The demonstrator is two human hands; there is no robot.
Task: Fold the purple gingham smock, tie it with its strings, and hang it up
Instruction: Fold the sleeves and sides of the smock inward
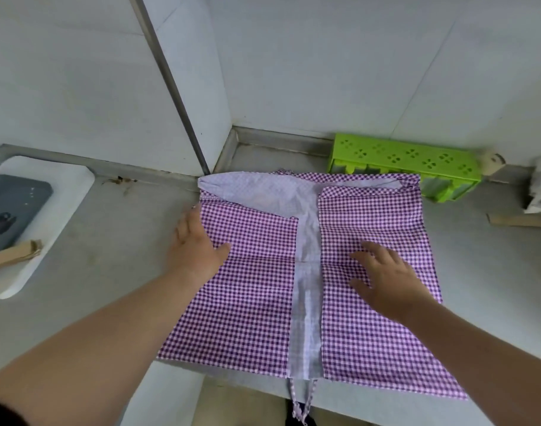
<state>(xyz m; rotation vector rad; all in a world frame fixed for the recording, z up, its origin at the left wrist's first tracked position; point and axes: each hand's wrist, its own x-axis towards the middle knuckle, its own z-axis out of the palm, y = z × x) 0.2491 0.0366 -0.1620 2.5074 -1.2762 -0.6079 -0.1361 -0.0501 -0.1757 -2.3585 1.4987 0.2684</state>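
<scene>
The smock (309,272) lies lengthwise away from the person, its left edge under the flat left hand (198,244), the right hand's (386,278) fingers spread on its right panel.

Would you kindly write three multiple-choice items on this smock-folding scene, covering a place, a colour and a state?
1. Where do the smock's strings hang?
A. over the counter's near edge
B. inside the rack
C. across the left hand

2. What colour is the perforated rack behind the smock?
A. red
B. lime green
C. black

3. How does the right hand lie?
A. clenched in the air
B. pinching a string
C. flat on the gingham

Answers: 1 A, they dangle below the hem, past the counter; 2 B, bright green plastic; 3 C, fingers spread on the right panel.
</scene>
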